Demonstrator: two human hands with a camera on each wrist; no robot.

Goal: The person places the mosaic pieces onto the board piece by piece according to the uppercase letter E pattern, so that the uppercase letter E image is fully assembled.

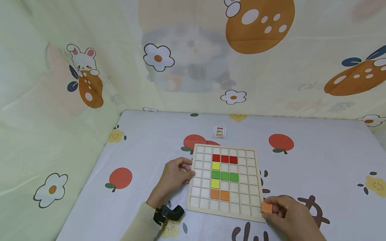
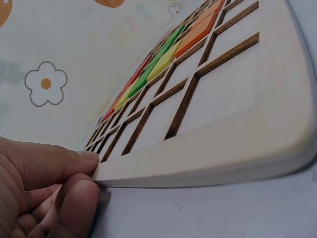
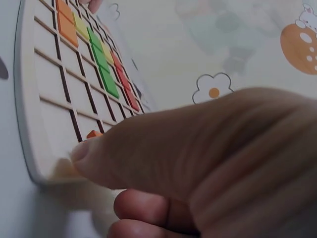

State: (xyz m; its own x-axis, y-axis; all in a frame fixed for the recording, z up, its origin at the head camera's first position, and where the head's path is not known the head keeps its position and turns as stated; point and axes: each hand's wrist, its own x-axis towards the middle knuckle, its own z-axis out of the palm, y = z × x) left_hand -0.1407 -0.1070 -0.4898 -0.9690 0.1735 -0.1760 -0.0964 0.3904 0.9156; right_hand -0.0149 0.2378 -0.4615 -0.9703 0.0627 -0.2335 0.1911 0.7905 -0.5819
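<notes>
A wooden grid board (image 1: 196, 187) lies flat in front of me. My left hand (image 1: 174, 175) holds its left edge between thumb and finger; the left wrist view shows the fingertips right at the rim. At the board's near right corner my right hand (image 1: 291, 214) pinches an orange square tile (image 1: 266, 207), mostly hidden behind the thumb in the right wrist view. Set into the grid are three red tiles (image 1: 224, 159), a yellow tile (image 1: 215, 165), three green tiles (image 1: 224, 175), another yellow tile (image 1: 215, 183) and two orange tiles (image 1: 219, 194).
Beyond the board's far edge lies a small card (image 1: 219, 132) printed with a coloured grid pattern. A fruit-patterned cloth (image 1: 316, 160) covers the table, and a printed curtain (image 1: 193, 67) hangs behind. A black band (image 1: 168, 214) is on the left wrist.
</notes>
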